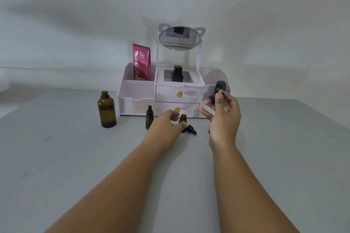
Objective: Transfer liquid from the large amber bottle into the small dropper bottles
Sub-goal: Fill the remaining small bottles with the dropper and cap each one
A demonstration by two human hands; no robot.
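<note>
Nearby, organizer (136,100) stands behind; left fingers (175,118) grip small bottle (183,118); right fingers (205,114) pinch dropper (212,98).

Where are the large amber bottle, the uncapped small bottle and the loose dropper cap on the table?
large amber bottle (107,113), head view, middle of its body.
uncapped small bottle (183,118), head view, its neck and shoulder.
loose dropper cap (191,130), head view, its black top.

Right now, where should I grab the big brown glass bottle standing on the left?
Grip the big brown glass bottle round its wide middle, coming in level from the front. It stands upright with its mouth uncapped, so I'd avoid the narrow neck and keep it straight.
</note>
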